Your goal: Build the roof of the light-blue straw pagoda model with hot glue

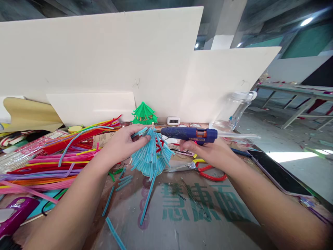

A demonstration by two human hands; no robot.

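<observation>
My left hand pinches a short blue pipe-cleaner piece against the top of a blue pipe-cleaner tree built on a wooden stick. My right hand grips a blue hot glue gun, held level with its nozzle pointing left at the tree's top. A clear glue stick pokes out of the gun's back end. The tree stands over a cardboard sheet with green printing.
A heap of coloured pipe cleaners lies at the left. A finished green tree stands by the white boards. Red-handled scissors, cut blue pieces, a clear bottle, a small clock and a dark phone surround the work.
</observation>
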